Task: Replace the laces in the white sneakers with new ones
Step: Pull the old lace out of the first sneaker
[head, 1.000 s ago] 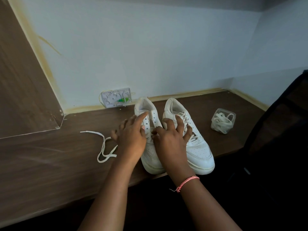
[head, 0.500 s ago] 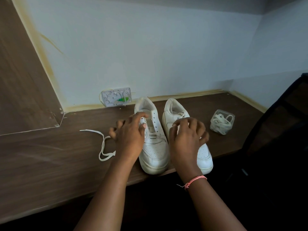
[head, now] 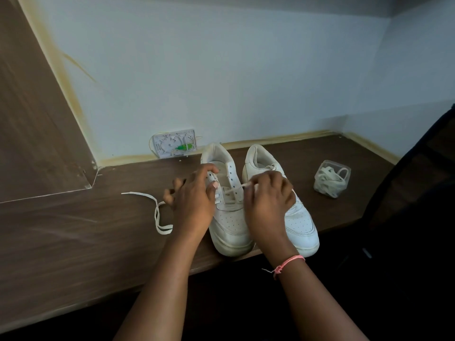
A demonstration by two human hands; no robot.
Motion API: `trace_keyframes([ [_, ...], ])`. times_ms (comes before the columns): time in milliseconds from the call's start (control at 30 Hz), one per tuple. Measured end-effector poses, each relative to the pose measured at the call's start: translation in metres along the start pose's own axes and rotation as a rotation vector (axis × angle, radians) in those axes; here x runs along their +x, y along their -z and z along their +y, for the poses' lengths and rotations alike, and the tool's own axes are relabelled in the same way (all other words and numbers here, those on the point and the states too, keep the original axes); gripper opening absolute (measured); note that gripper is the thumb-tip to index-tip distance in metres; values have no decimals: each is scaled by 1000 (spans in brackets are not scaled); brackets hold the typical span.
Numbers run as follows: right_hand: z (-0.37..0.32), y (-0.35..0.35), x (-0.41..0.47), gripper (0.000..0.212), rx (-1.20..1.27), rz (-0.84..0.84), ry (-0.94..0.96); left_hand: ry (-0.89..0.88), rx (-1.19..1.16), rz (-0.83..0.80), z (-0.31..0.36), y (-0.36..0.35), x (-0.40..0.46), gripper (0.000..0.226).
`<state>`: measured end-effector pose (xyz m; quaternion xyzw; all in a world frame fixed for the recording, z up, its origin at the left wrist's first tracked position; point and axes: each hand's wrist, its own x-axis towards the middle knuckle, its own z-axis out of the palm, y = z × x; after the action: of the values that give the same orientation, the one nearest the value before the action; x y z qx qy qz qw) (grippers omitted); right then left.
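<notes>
Two white sneakers stand side by side on the brown desk (head: 73, 242), toes toward me. The left sneaker (head: 229, 225) has most eyelets bare, with a lace only in its lowest rows. My left hand (head: 192, 205) holds that shoe's left eyelet flap, thumb on the eyelets. My right hand (head: 268, 200) pinches the end of the lace (head: 236, 190) coming out of the left sneaker's lower right eyelets. The right sneaker (head: 299, 222) is still laced and partly hidden under my right hand. A loose white lace (head: 157, 212) lies on the desk left of my left hand.
A clear plastic tub (head: 332, 178) with bundled white laces sits to the right of the shoes. A white open wall box (head: 174, 143) is fixed at the wall behind them. A dark chair back (head: 418, 193) stands at the right. The desk edge runs just under the toes.
My right hand has moved from the right sneaker's laces to the left sneaker and now pinches its lace end. My left hand stays on the left shoe's eyelet flap.
</notes>
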<state>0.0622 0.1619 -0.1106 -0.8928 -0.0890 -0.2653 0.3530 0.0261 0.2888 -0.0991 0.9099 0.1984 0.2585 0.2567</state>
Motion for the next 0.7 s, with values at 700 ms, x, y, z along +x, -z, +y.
trace_keyframes([
  [700, 13, 8, 3, 28, -165, 49, 36, -4, -53, 36, -2, -5, 2, 23],
])
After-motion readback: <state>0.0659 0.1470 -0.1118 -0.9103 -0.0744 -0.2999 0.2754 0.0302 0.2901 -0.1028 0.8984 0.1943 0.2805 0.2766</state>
